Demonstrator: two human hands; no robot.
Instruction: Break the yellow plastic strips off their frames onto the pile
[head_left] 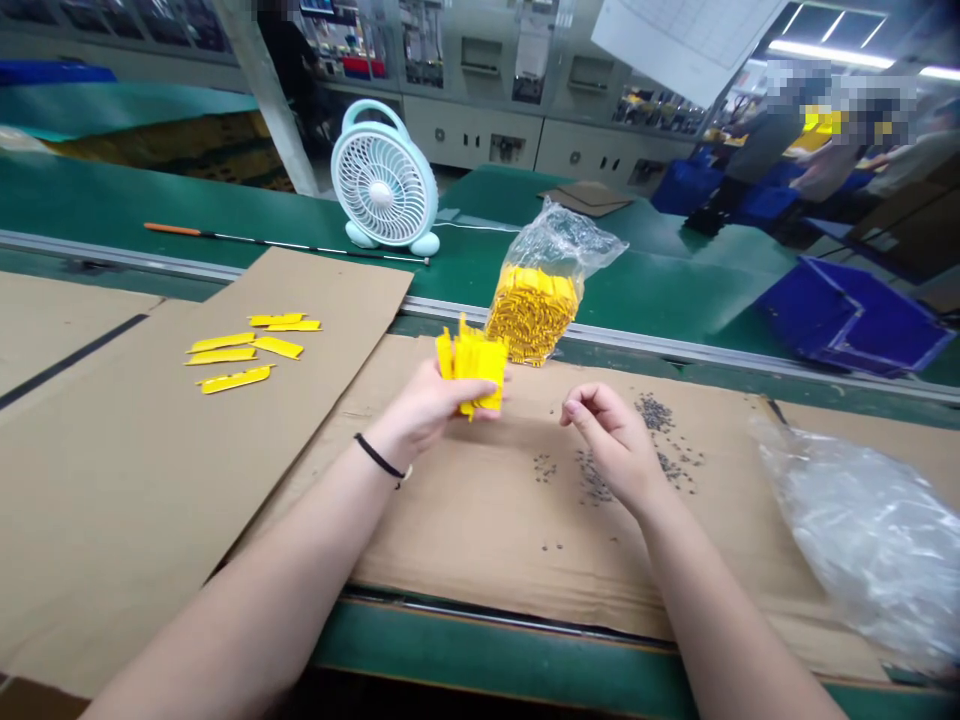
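My left hand [427, 408] is closed around a bunch of yellow plastic pieces [472, 362], held upright above the cardboard sheet [465, 520]. My right hand [611, 440] hovers just right of it, fingers curled in a pinch; whether it holds anything is too small to see. Small dark screws [660, 440] lie scattered on the cardboard under and beside the right hand. A clear bag full of yellow pieces [536, 305] stands behind the hands. Several finished yellow pieces [247, 350] lie spread on the cardboard to the left.
A pale blue desk fan [384, 185] stands on the green belt [150, 205] behind. A thin rod with an orange tip [285, 243] lies beside it. A crumpled clear bag [870, 540] is at the right, a blue bin [851, 315] beyond. People work at the far right.
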